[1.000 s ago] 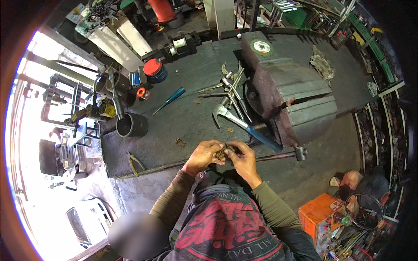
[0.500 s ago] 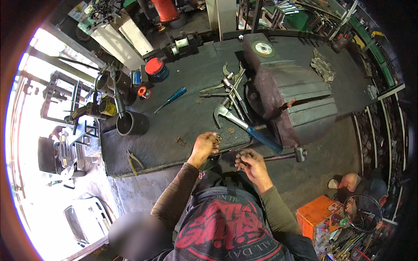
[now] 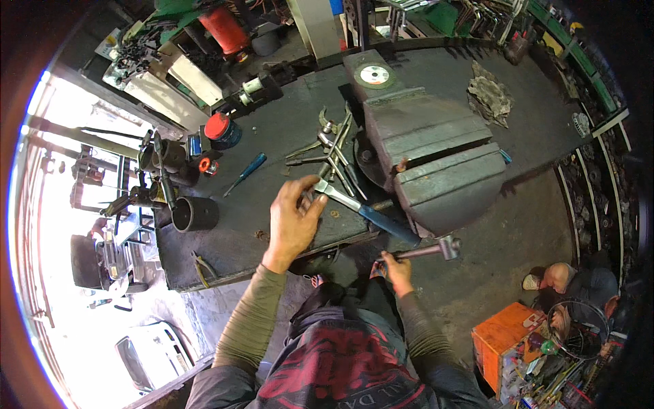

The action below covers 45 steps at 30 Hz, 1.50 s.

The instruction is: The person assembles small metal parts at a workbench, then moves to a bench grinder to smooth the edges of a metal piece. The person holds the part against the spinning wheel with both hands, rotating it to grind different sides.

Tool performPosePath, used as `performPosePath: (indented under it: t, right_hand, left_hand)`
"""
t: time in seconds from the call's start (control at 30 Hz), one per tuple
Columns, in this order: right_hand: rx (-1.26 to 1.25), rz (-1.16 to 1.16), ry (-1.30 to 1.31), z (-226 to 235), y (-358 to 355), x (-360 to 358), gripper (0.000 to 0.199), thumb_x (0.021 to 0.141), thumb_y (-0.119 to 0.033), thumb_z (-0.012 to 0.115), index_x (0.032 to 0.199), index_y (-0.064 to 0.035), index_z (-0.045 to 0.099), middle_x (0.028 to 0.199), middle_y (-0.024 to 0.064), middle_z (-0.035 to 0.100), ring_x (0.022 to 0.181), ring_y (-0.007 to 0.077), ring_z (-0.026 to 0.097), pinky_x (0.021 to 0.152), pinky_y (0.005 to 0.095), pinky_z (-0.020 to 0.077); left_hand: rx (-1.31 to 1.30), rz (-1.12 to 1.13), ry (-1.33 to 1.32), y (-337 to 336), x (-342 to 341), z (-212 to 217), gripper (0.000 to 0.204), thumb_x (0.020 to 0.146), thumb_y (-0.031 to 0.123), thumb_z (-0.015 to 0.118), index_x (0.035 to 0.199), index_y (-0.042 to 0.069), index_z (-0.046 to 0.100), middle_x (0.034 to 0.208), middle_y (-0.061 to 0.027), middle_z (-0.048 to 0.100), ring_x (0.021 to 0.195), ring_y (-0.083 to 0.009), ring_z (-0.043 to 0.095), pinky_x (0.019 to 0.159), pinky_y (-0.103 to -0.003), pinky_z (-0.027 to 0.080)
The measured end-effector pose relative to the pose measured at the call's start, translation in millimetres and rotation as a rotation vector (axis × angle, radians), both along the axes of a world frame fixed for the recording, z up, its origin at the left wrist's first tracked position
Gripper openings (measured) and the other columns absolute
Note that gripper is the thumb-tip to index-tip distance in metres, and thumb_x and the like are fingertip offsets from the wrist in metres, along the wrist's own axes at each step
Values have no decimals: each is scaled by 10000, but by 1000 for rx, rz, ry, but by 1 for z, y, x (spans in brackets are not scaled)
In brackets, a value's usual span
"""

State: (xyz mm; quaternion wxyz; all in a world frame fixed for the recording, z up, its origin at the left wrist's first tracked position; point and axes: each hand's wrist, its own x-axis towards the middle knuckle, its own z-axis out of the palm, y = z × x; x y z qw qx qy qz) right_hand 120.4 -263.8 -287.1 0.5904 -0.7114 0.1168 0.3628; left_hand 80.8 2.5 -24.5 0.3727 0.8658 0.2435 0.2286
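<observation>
Left hand: over the bench (image 3: 238,240), this hand (image 3: 291,219) has its fingers bent above the thumb, right at the head end of the hammer; from here I can't tell whether they grip it.
Right hand: lower and nearer the body, this hand (image 3: 397,271) has its fingers closed around the left end of the bar.
Hammer: the hammer (image 3: 371,216) lies slantwise at the front of the bench, its head partly hidden by the fingers, its blue handle pointing toward the vise (image 3: 446,160).
Bar: metal, the bar (image 3: 422,251) sticks out past the bench edge, in front of the vise, with a thick knob at its right end.
Vise: big and worn, with a dark gap across its top; a disc (image 3: 375,75) lies on its far end.
Beside the vise: steel tools (image 3: 332,151) in a crossed heap, just beyond the hammer.
Bench, left side: a blue screwdriver (image 3: 254,164), pliers (image 3: 203,269) near the front edge, and a red-lidded can (image 3: 223,129).
Lower right: an orange box (image 3: 501,334), with another person (image 3: 593,283) low down behind it.
</observation>
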Motion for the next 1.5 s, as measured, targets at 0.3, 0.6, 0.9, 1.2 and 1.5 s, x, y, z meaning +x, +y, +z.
performPosePath:
  t: [0.3, 0.6, 0.9, 1.2, 1.5]
  right_hand:
    - [-803, -229, -516, -44, -87, 115, 322, 851, -327, 720, 975, -30, 698, 809, 177, 712, 783, 382, 686, 712, 469, 510]
    - [-659, 328, -2030, 313, -106, 164, 312, 746, -172, 698, 1051, -115, 669, 762, 41, 584, 617, 251, 533, 554, 399, 400]
    - [-166, 1243, -965, 126, 51, 4, 155, 827, -202, 653, 920, -92, 712, 852, 164, 705, 869, 388, 691, 744, 507, 558]
    - [-225, 538, -1128, 120, 135, 14, 221, 934, -275, 637, 1057, -113, 724, 953, 148, 734, 857, 368, 700, 737, 473, 555]
    - [-660, 608, -1115, 112, 177, 11, 202, 886, -286, 716, 1011, -130, 741, 898, 146, 737, 850, 378, 706, 718, 491, 545]
  left_hand:
    - [81, -516, 6, -55, 91, 100, 424, 816, 200, 800, 1188, 38, 675, 1017, -154, 635, 851, -285, 641, 770, -374, 526]
    - [67, -582, -61, -40, 108, 89, 230, 765, 108, 828, 955, 14, 736, 943, -111, 711, 874, -235, 687, 784, -343, 541]
    - [225, -607, -153, -28, 106, 81, 197, 817, 196, 798, 894, 38, 708, 865, -125, 686, 831, -283, 673, 759, -381, 522]
    - [-759, 36, -190, 96, -30, 7, 212, 1005, 84, 535, 1159, -35, 620, 884, -98, 683, 760, -158, 671, 665, -296, 589]
    - [-164, 160, 405, 92, -127, -110, 275, 932, 218, 627, 1169, 92, 688, 1069, -205, 717, 1027, -395, 680, 870, -465, 540]
